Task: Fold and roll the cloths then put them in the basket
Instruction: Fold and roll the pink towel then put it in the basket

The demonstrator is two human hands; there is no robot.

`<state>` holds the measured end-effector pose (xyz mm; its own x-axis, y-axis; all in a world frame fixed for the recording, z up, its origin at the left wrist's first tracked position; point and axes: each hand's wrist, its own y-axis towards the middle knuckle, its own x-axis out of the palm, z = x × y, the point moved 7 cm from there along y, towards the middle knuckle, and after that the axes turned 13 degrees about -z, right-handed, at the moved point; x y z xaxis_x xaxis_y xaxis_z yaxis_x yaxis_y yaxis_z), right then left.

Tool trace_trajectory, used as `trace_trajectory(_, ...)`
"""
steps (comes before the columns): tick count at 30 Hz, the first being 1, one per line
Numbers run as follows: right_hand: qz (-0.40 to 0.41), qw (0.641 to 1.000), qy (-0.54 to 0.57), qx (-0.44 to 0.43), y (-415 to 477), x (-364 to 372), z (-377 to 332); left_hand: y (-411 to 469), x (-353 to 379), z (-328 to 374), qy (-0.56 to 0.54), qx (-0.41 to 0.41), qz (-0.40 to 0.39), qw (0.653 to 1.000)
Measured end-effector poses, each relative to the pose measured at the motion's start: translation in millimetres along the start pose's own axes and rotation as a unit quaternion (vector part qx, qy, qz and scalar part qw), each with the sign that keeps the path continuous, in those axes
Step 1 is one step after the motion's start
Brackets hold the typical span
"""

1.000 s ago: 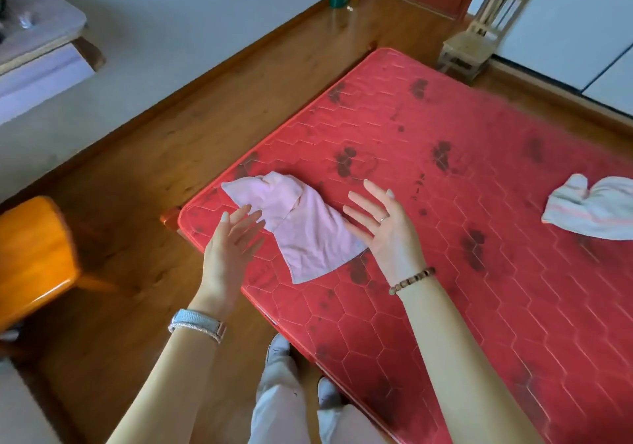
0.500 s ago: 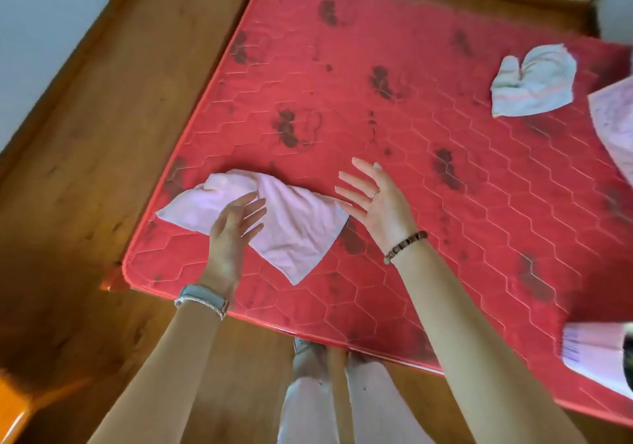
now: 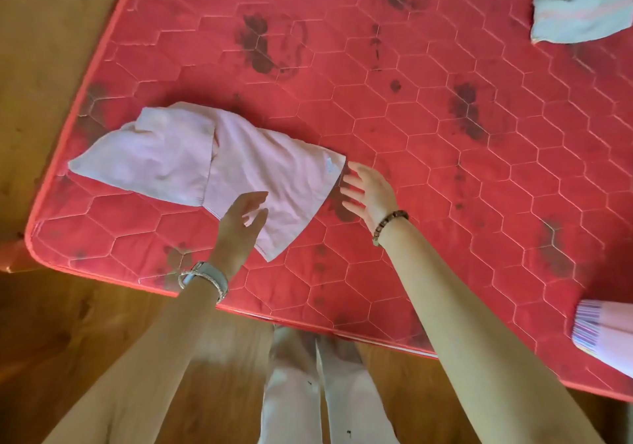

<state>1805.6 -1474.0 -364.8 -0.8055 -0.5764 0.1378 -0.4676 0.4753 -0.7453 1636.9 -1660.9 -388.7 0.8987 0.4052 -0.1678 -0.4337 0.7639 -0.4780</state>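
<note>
Head view: a pink cloth [image 3: 239, 166] lies crumpled on a red quilted mattress [image 3: 445, 169], close to the corner nearest the wooden floor [image 3: 51, 32], with its left end doubled over in a loose flap. The left hand [image 3: 239, 224] is over the cloth's near edge, fingers relaxed and holding nothing; motion blur hides whether it actually touches the fabric. The right hand [image 3: 370, 190] has its fingers spread just beside the cloth's right corner, and it grips nothing either.

Several things could go wrong from here. The cloth's left tip sits very near the mattress edge, so a pull or sweep towards that side would likely send part of it over onto the floor. If folding starts before the doubled flap is opened and smoothed, the creases would probably be trapped inside and the roll would come out lopsided and loose. Dragging with one hand alone may bunch the fabric against the quilting seams instead of flattening it. Dark stains mark the mattress around the cloth; whether they would rub off cannot be judged.

As for containers, no basket shows anywhere, so its contents are unknown. A white cloth [image 3: 579, 8] far across the mattress and a pink striped cloth [image 3: 603, 337] at the right edge both lie loose, well apart from the hands
</note>
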Motion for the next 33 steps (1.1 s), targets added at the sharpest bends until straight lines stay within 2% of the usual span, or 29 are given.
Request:
trace_trajectory(7,-0.005,0.998,0.001,0.056,73,-18,57,29,35,-69,0.092,-0.017,-0.013,0.996)
trace_trajectory(12,0.007,0.997,0.000,0.076,112,-21,75,44,63,-106,0.236,-0.057,-0.053,0.969)
trace_trajectory(17,0.002,0.996,0.018,0.084,133,-20,77,50,75,-117,0.377,-0.095,-0.025,0.921)
trace_trajectory(22,-0.011,0.993,0.099,0.060,147,-15,78,53,87,-113,0.469,-0.080,0.035,0.879)
trace_trajectory(26,-0.009,0.999,-0.008,0.046,155,-11,71,59,94,-105,0.505,-0.080,0.073,0.856)
trace_trajectory(30,-0.022,0.991,-0.130,0.018,159,-12,63,59,91,-102,0.480,-0.090,0.094,0.867)
trace_trajectory(33,0.007,0.984,-0.177,-0.022,153,-20,51,56,77,-100,0.393,-0.120,0.099,0.906)
